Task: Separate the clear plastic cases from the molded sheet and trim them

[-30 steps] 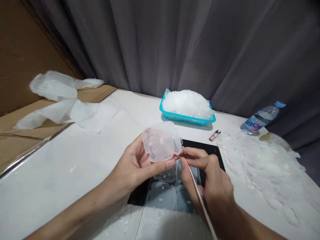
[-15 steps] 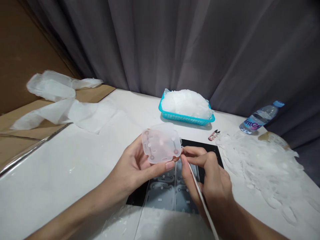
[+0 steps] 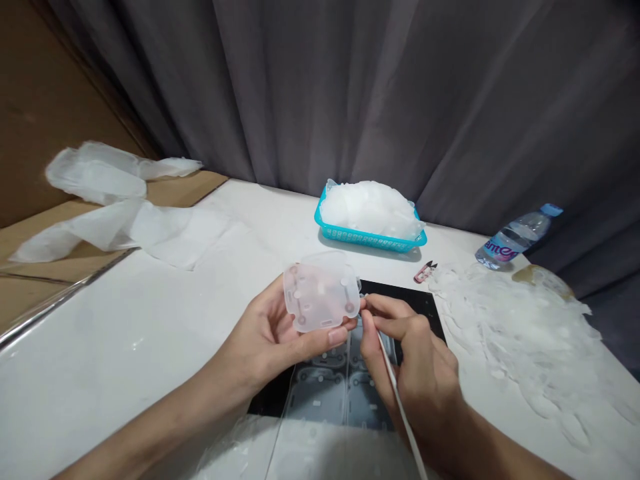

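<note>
My left hand [image 3: 273,333] grips a translucent, rounded-square plastic piece [image 3: 320,293] by its edges, thumb in front and fingers behind. It has small slots, notches and round marks, and a second layer seems to show behind its top edge. Against its right edge, my right hand [image 3: 415,353] pinches with thumb and fingers. From this pinch a long, thin white strip [image 3: 400,400] runs down toward the bottom of the view; its upper end is hidden by the fingers. Under both hands lies a black mat [image 3: 273,398], partly covered by a translucent sheet [image 3: 320,393] with similar outlines.
A turquoise basket [image 3: 373,240] piled with white translucent pieces stands at the back. Small pink-handled nippers [image 3: 424,273] lie near the mat. At right are a heap of translucent scraps [image 3: 520,340] and a water bottle [image 3: 517,240]. Translucent sheets [image 3: 150,227] lie over cardboard [image 3: 30,287] at left.
The view has shifted slightly. Both hands keep their grips, and the plastic piece sits a touch lower in view.
</note>
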`<state>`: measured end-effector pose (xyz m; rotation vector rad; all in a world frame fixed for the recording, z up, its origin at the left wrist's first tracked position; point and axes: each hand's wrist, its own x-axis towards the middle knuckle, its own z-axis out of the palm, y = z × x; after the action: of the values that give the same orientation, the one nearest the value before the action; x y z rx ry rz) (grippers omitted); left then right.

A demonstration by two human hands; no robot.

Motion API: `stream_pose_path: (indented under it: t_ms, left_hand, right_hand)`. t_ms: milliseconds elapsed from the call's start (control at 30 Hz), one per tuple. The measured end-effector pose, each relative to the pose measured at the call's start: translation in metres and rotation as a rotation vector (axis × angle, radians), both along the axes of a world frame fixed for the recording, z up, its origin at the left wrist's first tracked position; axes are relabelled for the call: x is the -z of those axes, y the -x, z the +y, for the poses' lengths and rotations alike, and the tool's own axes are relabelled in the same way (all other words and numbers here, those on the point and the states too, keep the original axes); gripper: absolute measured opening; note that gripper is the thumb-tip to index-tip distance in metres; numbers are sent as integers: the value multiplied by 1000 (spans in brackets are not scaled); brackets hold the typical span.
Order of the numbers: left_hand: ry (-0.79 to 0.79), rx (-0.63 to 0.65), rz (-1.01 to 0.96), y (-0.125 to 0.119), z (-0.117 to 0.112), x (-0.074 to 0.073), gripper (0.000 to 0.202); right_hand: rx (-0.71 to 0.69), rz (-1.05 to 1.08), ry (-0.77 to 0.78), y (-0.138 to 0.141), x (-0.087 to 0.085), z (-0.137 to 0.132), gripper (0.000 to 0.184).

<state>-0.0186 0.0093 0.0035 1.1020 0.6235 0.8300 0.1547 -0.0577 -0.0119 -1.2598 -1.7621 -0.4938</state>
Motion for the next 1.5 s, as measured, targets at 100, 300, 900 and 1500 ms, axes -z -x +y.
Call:
stream_pose_path:
  t_ms: [100, 300, 900, 1500]
  left_hand:
    - [22, -28, 11, -3, -3, -5, 37]
    - [75, -91, 35, -8, -9, -13, 37]
    - [70, -11, 16, -3, -8, -4, 39]
    - [279, -123, -38, -8, -17, 3, 13]
  right_hand:
    - [-8, -17, -16, 0, 0, 1, 12]
    - [-7, -7, -29, 0, -1, 0, 16]
    - [-48, 45, 29, 0, -3, -7, 15]
    - [-119, 266, 45, 2, -5, -10, 15]
